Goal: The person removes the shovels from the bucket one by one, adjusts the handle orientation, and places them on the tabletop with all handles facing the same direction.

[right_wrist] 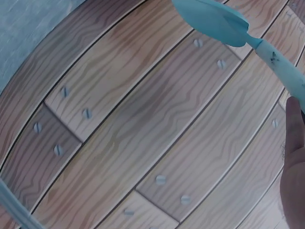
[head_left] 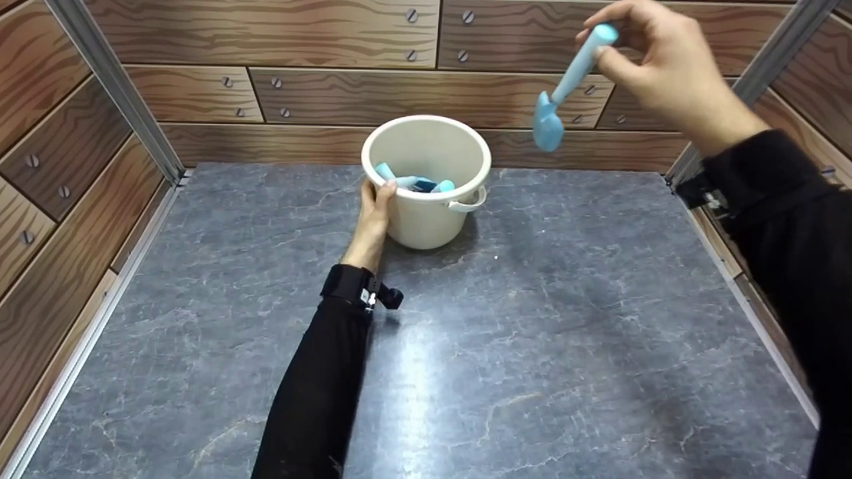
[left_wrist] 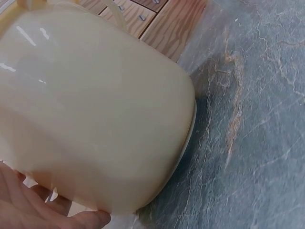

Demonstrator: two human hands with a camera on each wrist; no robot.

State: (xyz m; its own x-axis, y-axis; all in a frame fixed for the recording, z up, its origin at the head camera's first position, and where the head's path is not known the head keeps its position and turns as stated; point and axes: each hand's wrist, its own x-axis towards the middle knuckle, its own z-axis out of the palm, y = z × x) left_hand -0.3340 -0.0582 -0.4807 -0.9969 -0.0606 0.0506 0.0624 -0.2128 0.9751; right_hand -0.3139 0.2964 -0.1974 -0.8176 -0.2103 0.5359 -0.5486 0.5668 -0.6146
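Note:
In the head view, a cream bucket with a white handle stands on the floor panel near the back wall. My left hand holds it by its left side, just under the rim; in the left wrist view the fingers curve against its wall. Several light blue handles and a dark blue piece lie inside, partly hidden by the rim. Up at the right, my right hand pinches a light blue hand trowel by its handle, blade hanging down, apart from the bucket. The right wrist view shows the trowel's blade sideways.
Grey marbled surface spreads around the bucket. Wood-patterned panels with printed screws stand behind and on both sides. Metal posts rise at the back corners, and a metal rail runs along the left edge.

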